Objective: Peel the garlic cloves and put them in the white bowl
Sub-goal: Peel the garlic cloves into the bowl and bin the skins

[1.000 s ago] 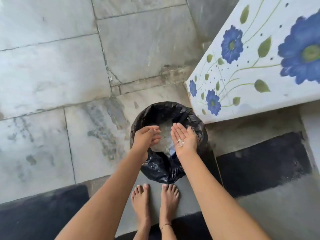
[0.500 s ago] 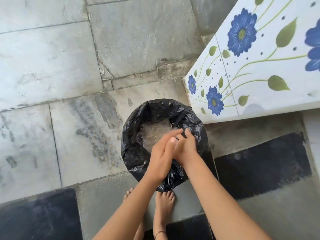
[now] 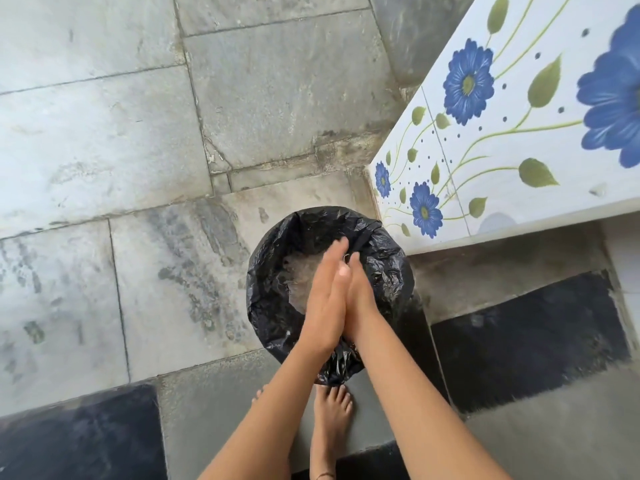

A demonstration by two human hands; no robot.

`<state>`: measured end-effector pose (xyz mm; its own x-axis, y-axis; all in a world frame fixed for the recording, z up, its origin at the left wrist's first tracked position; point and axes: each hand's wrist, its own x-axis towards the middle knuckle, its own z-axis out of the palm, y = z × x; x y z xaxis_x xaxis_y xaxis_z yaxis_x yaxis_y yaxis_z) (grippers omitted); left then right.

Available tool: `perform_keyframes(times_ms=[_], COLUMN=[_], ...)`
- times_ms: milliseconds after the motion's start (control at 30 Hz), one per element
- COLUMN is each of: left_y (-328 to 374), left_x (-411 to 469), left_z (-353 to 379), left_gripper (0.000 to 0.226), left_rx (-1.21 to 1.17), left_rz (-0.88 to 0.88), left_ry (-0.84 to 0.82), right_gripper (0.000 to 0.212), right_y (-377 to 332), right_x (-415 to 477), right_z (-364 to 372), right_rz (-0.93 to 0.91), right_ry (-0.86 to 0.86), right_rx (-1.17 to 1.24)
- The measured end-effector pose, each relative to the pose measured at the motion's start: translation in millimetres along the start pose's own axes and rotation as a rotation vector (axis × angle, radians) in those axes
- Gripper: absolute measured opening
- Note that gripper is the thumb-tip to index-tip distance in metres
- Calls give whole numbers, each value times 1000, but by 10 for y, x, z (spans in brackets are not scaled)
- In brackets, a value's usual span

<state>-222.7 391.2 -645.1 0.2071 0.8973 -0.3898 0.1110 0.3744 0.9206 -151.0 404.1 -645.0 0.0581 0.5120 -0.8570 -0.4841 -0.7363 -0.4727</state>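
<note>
1. Hands meet palm to palm above a bin: left hand [image 3: 325,299] and right hand [image 3: 362,296] press flat together, fingers straight, holding nothing visible.
2. Directly below them, the black-lined bin [image 3: 273,306] contains pale, papery scraps [image 3: 294,271].
3. Garlic cloves and white bowl are out of shot.
4. Grey stone floor [image 3: 138,133] surrounds the bin, a blue-flowered white ledge [image 3: 502,150] stands at right, and 2 bare feet [image 3: 330,410] sit just behind the bin.
</note>
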Motion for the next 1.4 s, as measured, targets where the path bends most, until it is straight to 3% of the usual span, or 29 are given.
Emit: perform_keyframes(times_ms=[67, 133, 233, 400, 433, 567, 667, 833, 967, 1133, 1400], left_y=[-279, -353, -122, 866, 1165, 2423, 3446, 4567, 4996, 5022, 5008], left_x=[2, 31, 26, -320, -438, -1022, -1580, -2333, -2861, -3508, -4291], left_z=[-23, -107, -256, -329, -344, -348, -346, -270, -81, 361, 1556], left_gripper=[62, 53, 40, 34, 34, 39, 42, 44, 45, 42, 37], left_rx=[336, 424, 281, 315, 326, 476, 639, 734, 715, 708, 695], left_rz=[-196, -395, -426, -394, -362, -185, 44, 451, 703, 881, 1066], left_ry=[-118, -95, 24, 74, 76, 40, 25, -42, -177, -416, -747], right_gripper=[66, 63, 55, 34, 30, 44, 51, 52, 54, 65, 56], right_y=[-129, -231, -284, -589, -695, -1127, -1440, -1614, -1360, -790, -159], right_x=[-35, -95, -248, -1007, -1253, -2409, -3463, -4893, -5773, -6525, -7299], right_z=[-12, -74, -127, -23, -13, 27, -14, -135, -177, -470, -1433], right_rz=[20, -48, -72, -164, -212, -476, -715, -995, -1166, -1141, -1003], right_ry=[19, 17, 89, 240, 272, 325, 418, 638, 839, 1161, 1553], right_rx=[115, 129, 100, -140, -222, -673, -897, -933, -809, -635, -510])
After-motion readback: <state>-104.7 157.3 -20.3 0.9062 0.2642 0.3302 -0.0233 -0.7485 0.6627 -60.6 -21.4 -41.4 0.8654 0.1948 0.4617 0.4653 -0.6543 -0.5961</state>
